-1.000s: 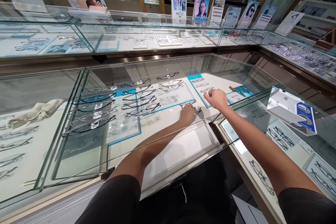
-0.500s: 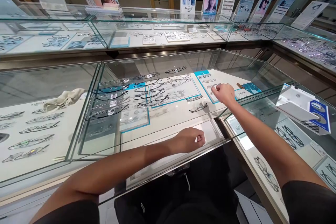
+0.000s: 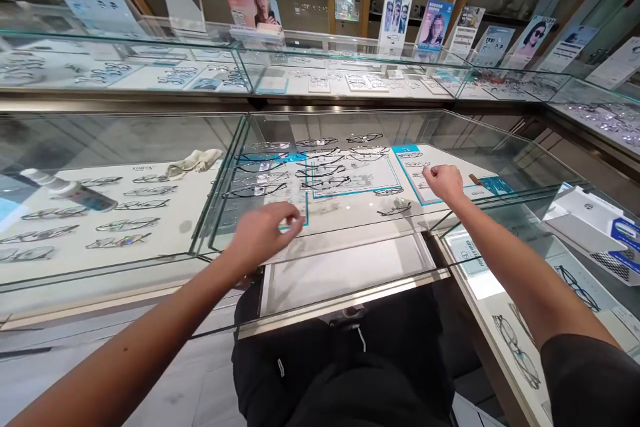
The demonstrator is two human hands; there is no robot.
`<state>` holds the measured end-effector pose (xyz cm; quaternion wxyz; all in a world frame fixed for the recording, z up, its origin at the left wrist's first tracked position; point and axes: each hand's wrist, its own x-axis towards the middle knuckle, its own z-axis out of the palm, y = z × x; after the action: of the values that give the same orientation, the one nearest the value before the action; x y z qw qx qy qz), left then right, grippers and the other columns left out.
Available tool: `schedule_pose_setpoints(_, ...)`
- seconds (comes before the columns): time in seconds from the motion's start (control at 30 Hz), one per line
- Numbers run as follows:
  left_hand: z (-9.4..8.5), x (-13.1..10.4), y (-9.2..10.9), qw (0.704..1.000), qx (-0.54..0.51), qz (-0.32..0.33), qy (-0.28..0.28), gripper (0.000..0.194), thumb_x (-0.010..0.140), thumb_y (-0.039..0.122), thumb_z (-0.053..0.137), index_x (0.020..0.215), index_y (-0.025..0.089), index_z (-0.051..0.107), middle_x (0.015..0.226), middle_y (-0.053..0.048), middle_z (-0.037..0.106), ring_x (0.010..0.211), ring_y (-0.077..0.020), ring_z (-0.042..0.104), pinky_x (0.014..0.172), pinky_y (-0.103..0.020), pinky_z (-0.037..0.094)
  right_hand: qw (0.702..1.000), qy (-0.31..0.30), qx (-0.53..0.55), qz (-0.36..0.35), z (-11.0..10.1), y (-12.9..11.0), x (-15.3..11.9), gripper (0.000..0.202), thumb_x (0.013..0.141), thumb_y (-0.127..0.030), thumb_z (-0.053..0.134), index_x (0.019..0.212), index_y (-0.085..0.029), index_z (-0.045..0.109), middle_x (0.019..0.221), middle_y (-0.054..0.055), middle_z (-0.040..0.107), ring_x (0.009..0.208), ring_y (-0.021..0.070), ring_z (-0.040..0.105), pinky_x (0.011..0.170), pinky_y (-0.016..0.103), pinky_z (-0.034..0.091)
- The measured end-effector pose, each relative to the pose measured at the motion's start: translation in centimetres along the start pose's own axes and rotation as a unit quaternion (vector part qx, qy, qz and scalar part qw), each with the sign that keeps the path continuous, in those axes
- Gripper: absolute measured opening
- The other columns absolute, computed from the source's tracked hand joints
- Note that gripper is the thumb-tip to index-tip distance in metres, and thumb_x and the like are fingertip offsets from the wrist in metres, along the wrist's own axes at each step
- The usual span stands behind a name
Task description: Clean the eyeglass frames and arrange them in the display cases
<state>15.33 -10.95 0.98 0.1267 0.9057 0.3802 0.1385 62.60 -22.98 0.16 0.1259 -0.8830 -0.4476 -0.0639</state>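
Note:
My left hand, slightly blurred, is over the front part of the glass showcase. Its fingers are bent, with a gap between thumb and forefinger and nothing visible in it. Just beyond it, rows of dark-rimmed eyeglasses lie at the showcase, some with small white tags on the lenses. My right hand is curled into a loose fist at the right side of the glass, with no object showing in it. Near it are small eyeglasses and a blue-edged white display card.
To the left, a spray bottle and a crumpled beige cloth lie on the neighbouring glass case. A white and blue box stands on the right. Behind runs another glass showcase topped with advertising cards.
My left hand has moved left and forward from the showcase's front edge, and its fingers have loosened. The view has shifted left, bringing the spray bottle in. My right hand stays fisted in place.

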Motion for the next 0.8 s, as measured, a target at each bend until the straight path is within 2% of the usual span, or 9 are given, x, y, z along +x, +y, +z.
schedule_pose_setpoints(0.1,-0.8,-1.0,-4.2,0.989,0.072,-0.127,0.02,0.03,0.097,0.051,0.05,0.083,0.026,0.059,0.085,-0.002,0.072,0.078,-0.0225,0.064,0.068,-0.033,0.035,0.998,0.009,0.005,-0.062,-0.4,-2.9,1.9,0.042,0.103,-0.037,0.046,0.076,-0.02,0.073,0.075,0.011,0.073,0.076,0.0256,0.058,0.068,0.037,0.029)
schedule_pose_setpoints(0.17,-1.0,-1.5,-5.7,0.977,0.096,-0.191,0.019,0.031,0.099,0.05,0.048,0.081,0.025,0.054,0.079,-0.002,0.068,0.073,-0.0213,0.059,0.065,-0.032,0.03,0.994,0.015,0.01,-0.11,-0.8,-5.6,3.6,0.033,0.103,-0.034,0.049,0.09,-0.02,0.077,0.091,0.011,0.078,0.089,0.026,0.061,0.073,0.036,0.034)
schedule_pose_setpoints(0.23,-1.0,-1.7,-6.2,0.968,0.106,-0.225,0.025,0.031,0.099,0.049,0.048,0.082,0.024,0.054,0.077,-0.001,0.065,0.073,-0.0205,0.056,0.064,-0.031,0.027,0.987,0.012,0.015,-0.159,-1.0,-8.6,5.2,0.028,0.102,-0.034,0.054,0.102,-0.021,0.078,0.112,0.011,0.078,0.109,0.0271,0.059,0.086,0.035,0.04)
schedule_pose_setpoints(0.3,-0.8,-1.7,-6.1,0.967,0.109,-0.23,0.033,0.031,0.099,0.05,0.049,0.083,0.024,0.056,0.077,-0.001,0.065,0.073,-0.0205,0.054,0.065,-0.031,0.026,0.981,-0.007,0.015,-0.194,-0.9,-11.3,6.6,0.025,0.101,-0.035,0.06,0.107,-0.023,0.081,0.128,0.01,0.075,0.121,0.0285,0.055,0.098,0.036,0.04)
schedule_pose_setpoints(0.43,-0.6,-1.7,-6.0,0.97,0.081,-0.225,0.051,0.031,0.097,0.052,0.05,0.082,0.025,0.054,0.075,-0.003,0.066,0.073,-0.0228,0.056,0.064,-0.033,0.027,0.975,-0.063,-0.005,-0.215,0.2,-15.0,8.2,0.017,0.096,-0.033,0.071,0.098,-0.024,0.085,0.135,0.01,0.073,0.126,0.0318,0.052,0.106,0.043,0.041)
schedule_pose_setpoints(0.6,-0.6,-1.9,-6.1,0.974,0.04,-0.214,0.063,0.032,0.097,0.052,0.05,0.08,0.025,0.052,0.074,-0.004,0.067,0.072,-0.0236,0.057,0.063,-0.034,0.028,0.972,-0.104,-0.043,-0.205,1.2,-16.4,9.4,0.013,0.092,-0.02,0.071,0.09,-0.021,0.084,0.116,0.014,0.078,0.12,0.0335,0.055,0.106,0.048,0.042)
schedule_pose_setpoints(0.8,-0.3,-1.9,-6.3,0.973,0.036,-0.211,0.082,0.031,0.097,0.051,0.052,0.079,0.025,0.052,0.073,-0.003,0.066,0.074,-0.0246,0.059,0.064,-0.033,0.027,0.968,-0.121,-0.062,-0.21,0.5,-15.8,9.7,0.009,0.086,-0.023,0.072,0.082,-0.021,0.08,0.109,0.013,0.077,0.119,0.0339,0.055,0.11,0.051,0.038)
